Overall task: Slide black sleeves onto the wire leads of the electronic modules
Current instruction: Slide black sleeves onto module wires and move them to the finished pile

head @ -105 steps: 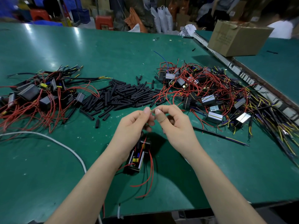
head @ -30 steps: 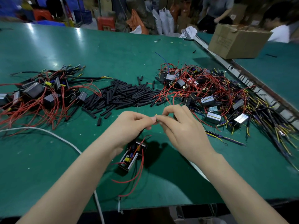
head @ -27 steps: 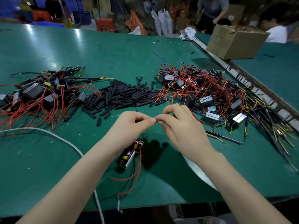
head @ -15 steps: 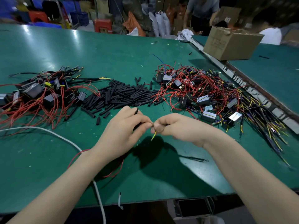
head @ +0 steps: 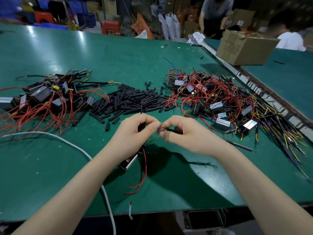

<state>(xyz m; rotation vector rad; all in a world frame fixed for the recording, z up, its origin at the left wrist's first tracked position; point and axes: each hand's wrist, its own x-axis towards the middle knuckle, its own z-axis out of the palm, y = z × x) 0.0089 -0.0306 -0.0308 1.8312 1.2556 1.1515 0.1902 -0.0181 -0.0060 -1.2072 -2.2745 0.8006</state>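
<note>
My left hand and my right hand meet fingertip to fingertip above the green table. The left hand pinches a thin wire lead. The right hand grips a black sleeve over a yellow wire tip. An electronic module with red leads hangs below my left wrist, partly hidden. A heap of loose black sleeves lies just beyond the hands.
A pile of modules with red wires lies far left, a larger tangled pile far right. A white cable curves across the near left. A cardboard box stands at the back right. People stand behind the table.
The module has come back into view below my left wrist, with its red leads trailing toward the table edge. Both hands stay joined at the fingertips and have risen slightly.
</note>
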